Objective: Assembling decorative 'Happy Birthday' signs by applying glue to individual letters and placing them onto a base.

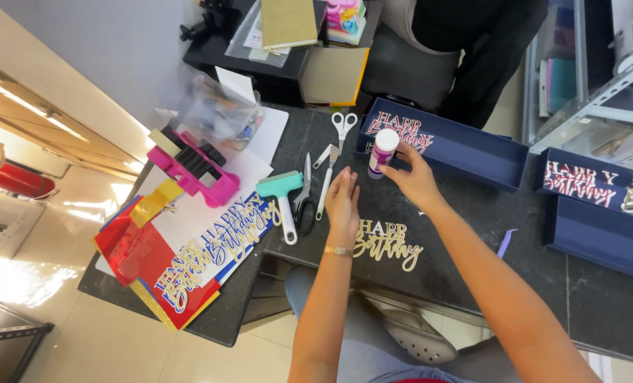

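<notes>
A glue stick [383, 152], white-bodied with a purple label and a white cap, is held upright in the right hand [414, 179], with the grip clamped around its lower part by fingers and thumb. The stick is kept just above the dark desk [465, 234], at the near edge of a shallow navy box [465, 152], so that its cap is seen against the box's left end. Lettering in red and white is laid inside that box.

The left hand [342, 202] is held flat with fingers together and extended, nothing being clasped; whether the palm is pressed to the desk cannot be told. A gold bracelet [338, 250] is worn at its wrist. Just right of that wrist, and below the glue stick, a gold script cut-out [387, 245] is laid flat on the desk, apart from both hands.

To the left of the left hand, a craft knife [326, 184], dark-handled scissors [303, 202] and a teal roller [282, 195] are set side by side. White-handled scissors [343, 128] are placed farther off, near the navy box. A stack of red, blue, gold and white card sheets [181, 262] with cut lettering is spread at the desk's left end, beside a pink tool [192, 170]. Two more navy boxes [600, 213] are seen at the right.
</notes>
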